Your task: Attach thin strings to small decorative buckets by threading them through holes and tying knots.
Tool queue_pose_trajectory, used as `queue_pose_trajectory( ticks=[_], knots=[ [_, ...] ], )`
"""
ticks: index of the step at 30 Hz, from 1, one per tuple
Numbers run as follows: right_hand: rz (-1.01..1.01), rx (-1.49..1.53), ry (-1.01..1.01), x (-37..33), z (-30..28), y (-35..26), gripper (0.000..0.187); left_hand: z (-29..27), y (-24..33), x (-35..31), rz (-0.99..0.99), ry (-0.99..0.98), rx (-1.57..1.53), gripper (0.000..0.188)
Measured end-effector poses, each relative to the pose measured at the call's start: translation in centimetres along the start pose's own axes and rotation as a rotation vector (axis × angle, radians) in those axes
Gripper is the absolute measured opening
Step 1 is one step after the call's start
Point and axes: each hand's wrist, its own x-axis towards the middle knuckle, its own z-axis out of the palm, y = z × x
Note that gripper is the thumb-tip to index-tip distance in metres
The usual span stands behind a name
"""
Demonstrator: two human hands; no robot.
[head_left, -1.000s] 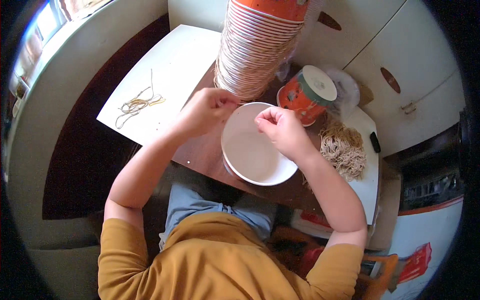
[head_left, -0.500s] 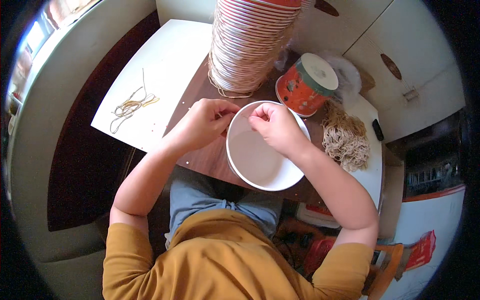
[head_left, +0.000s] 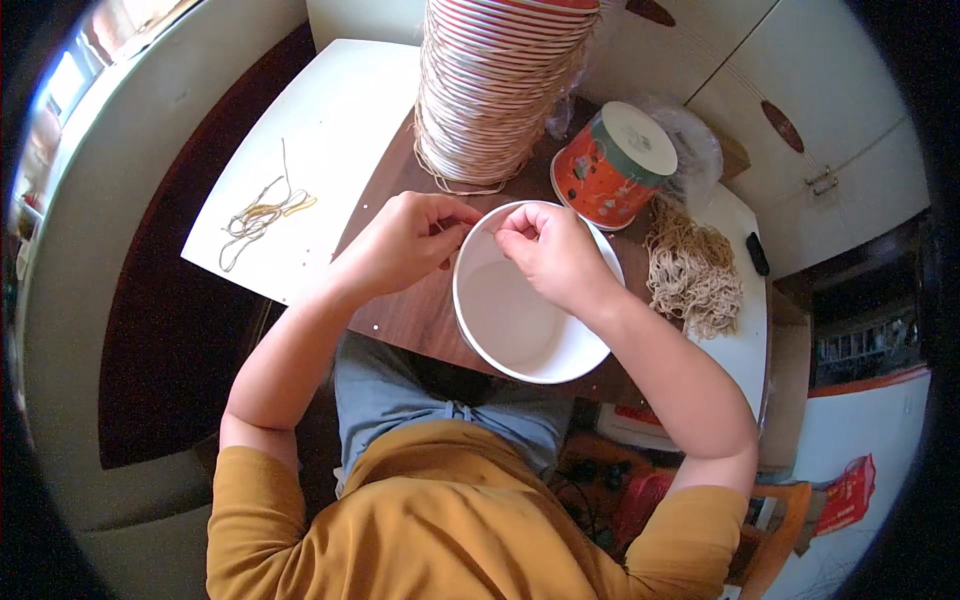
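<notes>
A white paper bucket [head_left: 580,350] is tilted with its mouth toward me at the table's near edge, and its inside is bare white. Against the outside of its far left rim, my left hand [head_left: 412,243] is closed in a pinch, with a bit of thin pale cord [head_left: 438,228] showing at the fingers. My right hand [head_left: 556,252] reaches over the mouth, thumb and forefinger pinched together close to the inner wall by the rim. Whatever lies between those right fingertips is too small to make out.
A tall stack of nested buckets with cord handles [head_left: 490,110] rises behind. Right of it, an orange and green bucket [head_left: 610,170] stands upside down. A heap of beige cords [head_left: 695,275] lies at right, a few loose cords [head_left: 262,215] at left, and a black object [head_left: 757,254] at the right edge.
Both hands stay almost where they were, still pinched at the bucket's rim. The view has shifted very slightly.
</notes>
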Motion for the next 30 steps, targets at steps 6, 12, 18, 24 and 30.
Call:
queue_pose_trajectory(
  ticks=[6,12,18,24,30],
  knots=[
    [-0.043,-0.049,0.057,0.1,0.6,-0.3,0.009,-0.4,0.3,0.1,0.01,-0.026,0.034,0.022],
    [-0.03,-0.079,0.065,-0.2,0.5,-0.7,0.01,-0.5,0.7,0.4,0.022,-0.047,0.007,0.022],
    [-0.066,-0.037,0.075,-0.1,0.4,-0.5,0.011,-0.9,-0.1,1.0,0.077,-0.071,0.066,0.023],
    [0.034,0.056,0.037,-1.1,-0.7,-1.1,0.009,-1.2,1.2,-0.1,0.325,0.118,0.233,0.021],
    [-0.277,0.046,0.133,-4.0,-0.5,-1.9,0.005,-1.4,2.8,-2.0,0.209,-0.114,0.158,0.021]
  ],
)
